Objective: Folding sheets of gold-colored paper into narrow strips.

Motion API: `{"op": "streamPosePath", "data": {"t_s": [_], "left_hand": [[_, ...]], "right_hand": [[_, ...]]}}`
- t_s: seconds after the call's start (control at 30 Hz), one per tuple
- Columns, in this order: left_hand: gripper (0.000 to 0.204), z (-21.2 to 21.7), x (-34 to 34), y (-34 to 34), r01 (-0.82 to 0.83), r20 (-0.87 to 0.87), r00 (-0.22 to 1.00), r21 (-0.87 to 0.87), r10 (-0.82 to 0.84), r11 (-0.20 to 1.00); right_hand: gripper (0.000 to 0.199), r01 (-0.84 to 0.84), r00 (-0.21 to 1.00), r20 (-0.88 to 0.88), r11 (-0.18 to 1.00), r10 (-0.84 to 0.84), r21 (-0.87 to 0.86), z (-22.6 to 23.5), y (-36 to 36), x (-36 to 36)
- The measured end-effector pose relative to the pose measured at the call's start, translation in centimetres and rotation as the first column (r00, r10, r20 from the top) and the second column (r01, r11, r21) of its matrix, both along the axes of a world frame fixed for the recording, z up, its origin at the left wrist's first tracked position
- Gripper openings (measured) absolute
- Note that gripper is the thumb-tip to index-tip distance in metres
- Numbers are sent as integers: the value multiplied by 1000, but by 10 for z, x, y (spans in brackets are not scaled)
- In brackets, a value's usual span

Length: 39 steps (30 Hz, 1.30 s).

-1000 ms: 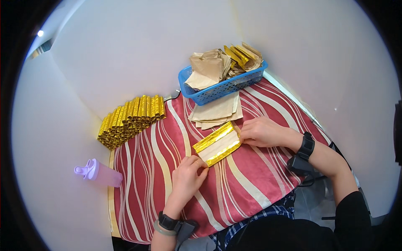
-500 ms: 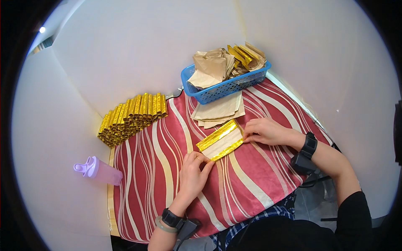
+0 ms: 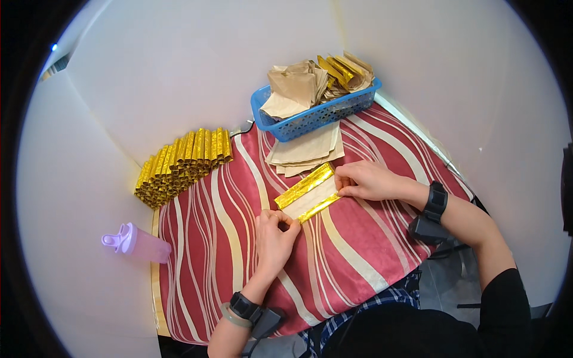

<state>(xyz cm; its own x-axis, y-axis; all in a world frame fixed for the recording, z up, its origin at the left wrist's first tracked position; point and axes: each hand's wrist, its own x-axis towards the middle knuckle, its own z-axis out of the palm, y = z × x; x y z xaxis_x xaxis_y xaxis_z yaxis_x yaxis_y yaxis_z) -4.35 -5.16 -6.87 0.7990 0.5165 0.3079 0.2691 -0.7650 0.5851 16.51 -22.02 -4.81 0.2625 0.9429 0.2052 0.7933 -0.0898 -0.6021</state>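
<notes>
A sheet of tan paper with shiny gold foil along both long edges lies at the middle of the table. Its gold edges are folded inward, leaving a bare tan strip between them. My left hand pinches the near left corner, thumb and fingers together. At the right end, my right hand pinches the paper's edge between thumb and fingers. Just beyond it lies a small stack of tan paper sheets, partly beneath a blue basket.
The basket holds tan papers and folded gold foil papers. Rolled gold paper tubes are piled at the back left. A purple bottle lies at the left edge of the red striped tablecloth. White panels enclose the table.
The whole view has shifted slightly. My left hand's fingers have drawn closer together at the near corner, and my right hand's pinch sits a little further in on the right end.
</notes>
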Motion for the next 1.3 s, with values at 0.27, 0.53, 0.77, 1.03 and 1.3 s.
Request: {"op": "streamPosePath", "data": {"t_s": [0.27, 0.53, 0.77, 1.03, 1.3], "left_hand": [[19, -8, 0, 7, -11, 40, 999, -63, 13, 998], [14, -14, -5, 17, 39, 102, 995, -384, 1, 923], [13, 4, -8, 6, 97, 139, 984, 119, -114, 988], [51, 16, -9, -2, 407, -126, 905, 536, -406, 739], [52, 18, -21, 0, 412, -220, 909, 612, -355, 675]], "right_hand": [[17, 27, 999, 43, 999, -28, 19, -3, 2, 2], [12, -5, 994, 112, 994, -8, 112, -10, -3, 5], [14, -143, 895, 446, 962, 25, 233, -8, -11, -1], [37, -278, 595, 793, 959, 129, 53, 5, -17, -25], [34, -256, 639, 759, 965, 121, 62, 2, -28, -17]]}}
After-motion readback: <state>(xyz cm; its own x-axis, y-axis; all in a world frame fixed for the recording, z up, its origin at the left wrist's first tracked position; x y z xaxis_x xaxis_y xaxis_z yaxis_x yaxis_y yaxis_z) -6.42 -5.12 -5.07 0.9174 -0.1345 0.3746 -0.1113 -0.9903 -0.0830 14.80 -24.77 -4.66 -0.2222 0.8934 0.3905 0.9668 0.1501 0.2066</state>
